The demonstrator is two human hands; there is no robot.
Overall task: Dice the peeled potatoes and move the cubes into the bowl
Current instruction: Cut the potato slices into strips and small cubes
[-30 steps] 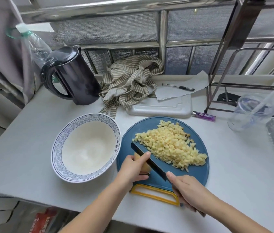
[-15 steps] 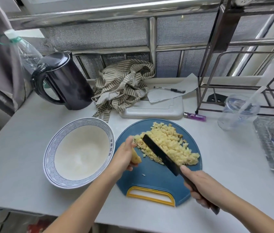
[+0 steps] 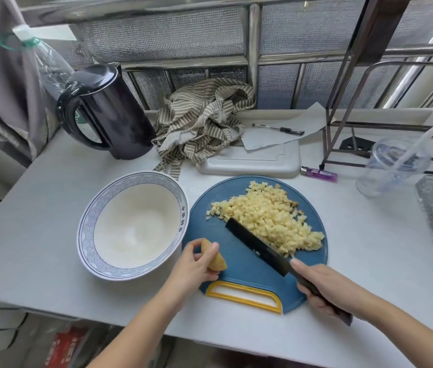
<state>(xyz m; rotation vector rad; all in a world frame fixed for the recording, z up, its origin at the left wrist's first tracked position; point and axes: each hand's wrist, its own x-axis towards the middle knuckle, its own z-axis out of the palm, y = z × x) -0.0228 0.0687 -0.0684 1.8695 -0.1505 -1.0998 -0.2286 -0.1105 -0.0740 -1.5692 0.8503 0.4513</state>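
One uncut piece of peeled potato [image 3: 214, 257] sits at the near-left edge of a round blue cutting board [image 3: 239, 269], pinched between the thumb and fingers of the left hand [image 3: 192, 270]. Whether it rests on the board or is held just above it cannot be told. Its long axis runs from the near right to the far left, roughly parallel to the knife.

One dark knife [image 3: 252, 241] lies diagonally across the middle of the board. The right hand [image 3: 327, 286] is wrapped around its handle at the board's near-right edge, index finger stretched along the spine. The blade stands between the held piece and one heap of potato cubes [image 3: 268, 216] — too many to count — spread over the far-right half of the board, touching the blade's far side.

One bowl [image 3: 85, 229], white with a blue patterned rim and holding no cubes, stands on the tabletop [image 3: 50, 208] against the board's left edge. It is nearer the left hand — the heap would have to cross the board leftward to reach it.
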